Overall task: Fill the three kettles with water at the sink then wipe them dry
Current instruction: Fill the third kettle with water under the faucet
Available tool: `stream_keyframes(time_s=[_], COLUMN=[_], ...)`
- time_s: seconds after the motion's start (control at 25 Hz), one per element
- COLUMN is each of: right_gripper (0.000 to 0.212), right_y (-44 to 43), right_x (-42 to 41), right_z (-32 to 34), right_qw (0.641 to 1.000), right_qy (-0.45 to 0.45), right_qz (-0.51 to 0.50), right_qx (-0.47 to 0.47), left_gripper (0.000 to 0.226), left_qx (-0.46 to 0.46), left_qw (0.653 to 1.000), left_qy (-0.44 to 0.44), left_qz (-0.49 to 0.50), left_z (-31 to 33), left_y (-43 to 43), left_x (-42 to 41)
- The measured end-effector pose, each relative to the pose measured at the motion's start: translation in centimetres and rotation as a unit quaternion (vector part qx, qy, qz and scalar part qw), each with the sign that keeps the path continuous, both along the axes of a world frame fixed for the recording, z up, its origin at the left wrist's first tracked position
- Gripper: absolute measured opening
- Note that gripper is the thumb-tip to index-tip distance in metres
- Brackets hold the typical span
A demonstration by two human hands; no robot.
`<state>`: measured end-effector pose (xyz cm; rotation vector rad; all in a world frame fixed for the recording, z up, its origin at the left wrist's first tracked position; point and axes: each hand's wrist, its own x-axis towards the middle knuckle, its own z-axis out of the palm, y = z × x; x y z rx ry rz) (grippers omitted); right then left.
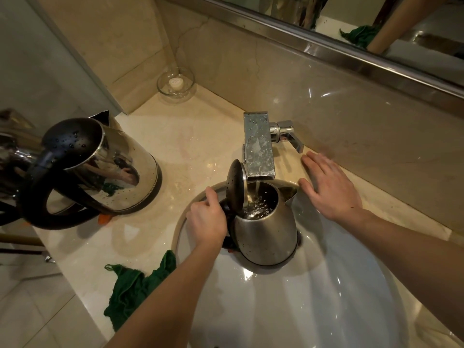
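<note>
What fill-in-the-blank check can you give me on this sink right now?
1. The tap pours ____ into the kettle that the left hand holds.
2. That kettle's lid is ____.
3. The cloth on the counter is ____ in colour.
4. The right hand holds ____.
Missing: water; open; green; nothing.

Left hand (pixel 207 219) mostly hides the matte kettle (pixel 266 229) handle; edge crops far-left kettle (pixel 12 151).

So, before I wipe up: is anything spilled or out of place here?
Yes. Water lies splashed on the counter between the standing kettle and the sink, and the green cloth sits crumpled at the counter's front edge.
</note>
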<state>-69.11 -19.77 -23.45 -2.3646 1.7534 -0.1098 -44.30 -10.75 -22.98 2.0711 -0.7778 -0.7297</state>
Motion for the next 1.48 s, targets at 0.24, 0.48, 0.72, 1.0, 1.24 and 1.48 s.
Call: stream_keyframes(time_s=[0.24,0.48,0.72,1.0,1.24,1.48], right_gripper=[0.059,0.05,0.051,0.054,0.062,0.055], right_y=[0.0,0.5,2.2,3.2,3.5,4.4], right_x=[0.0,1.7,3.5,5.8,6.2,7.3], right_z=[0.3,2.0,4.9,6.9,6.6,6.7], right_qw=[0.999,0.964,0.895,0.903,0.919,0.897], right_qy=[-0.035,-0.224,-0.391,-0.407,-0.369,-0.405], right_qz=[-0.012,-0.123,-0.187,-0.118,-0.122,-0.148], right_qx=[0.032,0.078,0.107,0.072,0.064,0.092], left_gripper=[0.057,0.058,0.058,0.059,0.056,0.056], left_qx=[0.012,0.012,0.021,0.023,0.027,0.022], left_qw=[1.0,1.0,1.0,1.0,1.0,1.0], left_qy=[0.006,0.003,0.003,0.007,0.01,0.009], left_qz=[0.008,0.004,0.01,0.017,0.011,0.01], left_z=[0.0,0.1,0.2,0.4,0.7,0.9], left_y=[0.0,0.2,0.4,0.1,0.2,0.2], left_x=[-0.1,-0.2,-0.4,-0.3,-0.4,-0.4])
